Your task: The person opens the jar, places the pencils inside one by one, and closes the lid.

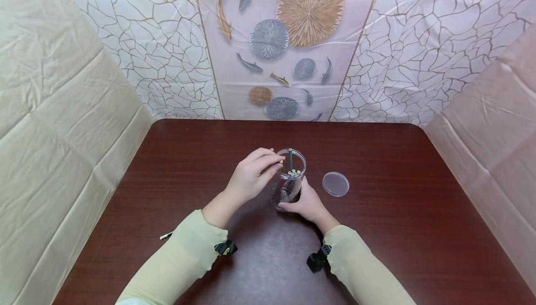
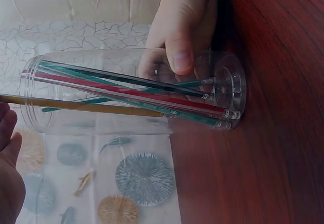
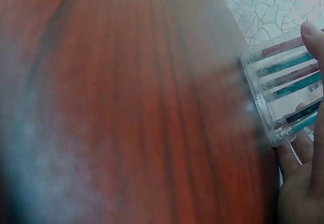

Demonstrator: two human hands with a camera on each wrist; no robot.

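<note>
A clear plastic jar [image 1: 296,185] stands on the table, holding several pencils in green, red and black. My right hand [image 1: 309,202] grips its side low down, with the thumb toward me. At the rim, my left hand [image 1: 252,174] pinches the upper end of a yellow pencil [image 2: 96,106]. That pencil reaches down inside the jar, its ferrule end lower than its held end. In the left wrist view, the red pencil [image 2: 152,95] and the others lean across each other. The right wrist view shows only the jar's base [image 3: 260,102] with the pencils' lower ends.
Right of the jar lies a round clear lid [image 1: 336,184], flat on the dark red wooden table [image 1: 377,240]. A thin white-tipped stick [image 1: 165,235] lies at the left, partly hidden by the left sleeve [image 1: 188,254]. Patterned cloth hangs behind the table.
</note>
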